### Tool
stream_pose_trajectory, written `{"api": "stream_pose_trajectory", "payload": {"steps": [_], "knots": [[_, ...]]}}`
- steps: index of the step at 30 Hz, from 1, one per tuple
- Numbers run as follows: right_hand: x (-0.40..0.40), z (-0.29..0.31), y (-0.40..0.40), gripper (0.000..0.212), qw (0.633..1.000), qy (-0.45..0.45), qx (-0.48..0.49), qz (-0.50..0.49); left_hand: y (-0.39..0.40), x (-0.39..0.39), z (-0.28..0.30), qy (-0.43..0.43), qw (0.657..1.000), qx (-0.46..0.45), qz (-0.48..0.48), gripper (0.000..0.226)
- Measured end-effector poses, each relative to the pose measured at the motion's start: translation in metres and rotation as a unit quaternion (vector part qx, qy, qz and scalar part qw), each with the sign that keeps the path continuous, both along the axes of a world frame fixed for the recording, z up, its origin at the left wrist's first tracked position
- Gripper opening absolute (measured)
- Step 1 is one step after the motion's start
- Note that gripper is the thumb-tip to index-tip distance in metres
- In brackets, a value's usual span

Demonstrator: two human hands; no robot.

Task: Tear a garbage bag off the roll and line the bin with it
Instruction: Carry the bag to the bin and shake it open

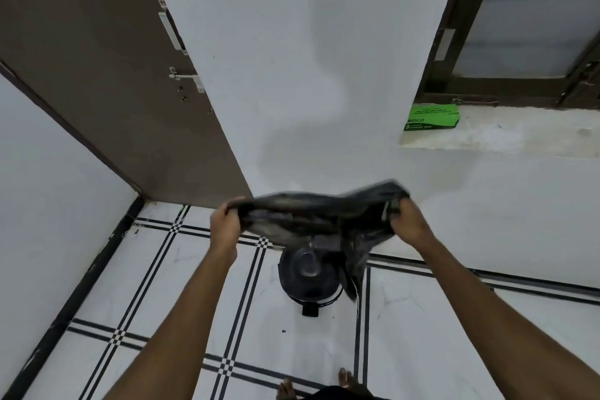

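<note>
A black garbage bag (311, 214) is stretched between both hands, held in the air above a small black pedal bin (308, 282) that stands on the tiled floor by the wall. My left hand (225, 226) grips the bag's left edge. Gripping its right edge is my right hand (407, 221). The bag is blurred and hangs down on the right, covering the bin's far and right side. A green garbage bag box (431, 117) lies on the window ledge at the upper right.
A brown door (107, 75) stands open on the left, its lower corner close to my left hand. The white wall (324, 75) is right behind the bin. My bare feet (324, 383) are on the black-lined white floor tiles.
</note>
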State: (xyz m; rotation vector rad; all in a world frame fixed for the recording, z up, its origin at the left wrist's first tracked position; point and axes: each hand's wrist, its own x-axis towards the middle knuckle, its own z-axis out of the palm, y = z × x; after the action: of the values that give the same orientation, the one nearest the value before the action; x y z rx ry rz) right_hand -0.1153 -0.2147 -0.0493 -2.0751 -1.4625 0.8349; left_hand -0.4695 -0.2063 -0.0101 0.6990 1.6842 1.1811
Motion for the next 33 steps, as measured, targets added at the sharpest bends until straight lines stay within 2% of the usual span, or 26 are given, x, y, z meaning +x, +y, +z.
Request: {"api": "stream_pose_trajectory", "payload": {"steps": [2,4,5,7,9,11,12,14,17,20,21,24,26,28,31,33], "knots": [[-0.008,0.028,0.008,0.052,0.991,0.028,0.113,-0.062,0.008,0.012,0.023,0.066,0.989,0.13,0.026,0.042],[-0.011,0.037,0.006,0.071,0.978,0.051,0.173,-0.102,0.004,0.016,0.035,0.211,0.952,0.22,0.005,0.046],[-0.01,0.035,0.0,0.076,0.977,0.066,0.168,-0.109,-0.001,0.015,0.033,0.3,0.928,0.222,-0.01,0.047],[-0.005,0.015,-0.015,0.062,0.991,0.061,0.071,-0.097,-0.014,0.007,0.013,0.469,0.863,0.174,-0.075,0.046],[0.007,-0.014,-0.031,0.043,0.994,-0.022,-0.105,-0.01,-0.03,-0.004,-0.019,0.549,0.81,0.077,-0.188,0.041],[0.013,-0.039,-0.047,0.044,0.955,-0.075,-0.269,0.105,-0.046,-0.017,-0.049,0.54,0.803,-0.03,-0.25,0.041],[0.012,-0.044,-0.054,0.044,0.935,-0.063,-0.324,0.129,-0.053,-0.022,-0.06,0.51,0.819,-0.065,-0.255,0.042],[0.009,-0.048,-0.064,0.037,0.923,-0.041,-0.356,0.137,-0.06,-0.029,-0.074,0.414,0.876,-0.101,-0.223,0.042],[0.003,-0.053,-0.061,0.032,0.942,-0.035,-0.318,0.102,-0.059,-0.039,-0.078,0.34,0.921,-0.092,-0.165,0.035],[-0.006,-0.049,-0.051,0.015,0.963,-0.038,-0.253,0.088,-0.053,-0.054,-0.077,0.38,0.907,-0.029,-0.18,0.04],[-0.01,-0.047,-0.046,0.017,0.968,-0.041,-0.229,0.092,-0.052,-0.059,-0.075,0.395,0.895,-0.014,-0.206,0.04],[-0.029,-0.029,-0.029,0.036,0.988,-0.031,-0.126,0.082,-0.05,-0.07,-0.07,0.409,0.873,0.004,-0.266,0.037],[-0.05,-0.015,-0.021,0.06,0.997,-0.029,-0.004,0.068,-0.049,-0.081,-0.069,0.393,0.885,0.024,-0.25,0.031],[-0.07,-0.009,-0.017,0.069,0.995,-0.03,0.077,0.06,-0.047,-0.094,-0.071,0.354,0.906,0.047,-0.226,0.03],[-0.094,-0.017,-0.021,0.061,0.992,-0.064,0.049,0.099,-0.044,-0.119,-0.077,0.299,0.934,0.03,-0.195,0.03],[-0.102,-0.026,-0.035,0.037,0.99,-0.099,0.015,0.102,-0.045,-0.134,-0.081,0.278,0.944,0.0,-0.176,0.029]]}}
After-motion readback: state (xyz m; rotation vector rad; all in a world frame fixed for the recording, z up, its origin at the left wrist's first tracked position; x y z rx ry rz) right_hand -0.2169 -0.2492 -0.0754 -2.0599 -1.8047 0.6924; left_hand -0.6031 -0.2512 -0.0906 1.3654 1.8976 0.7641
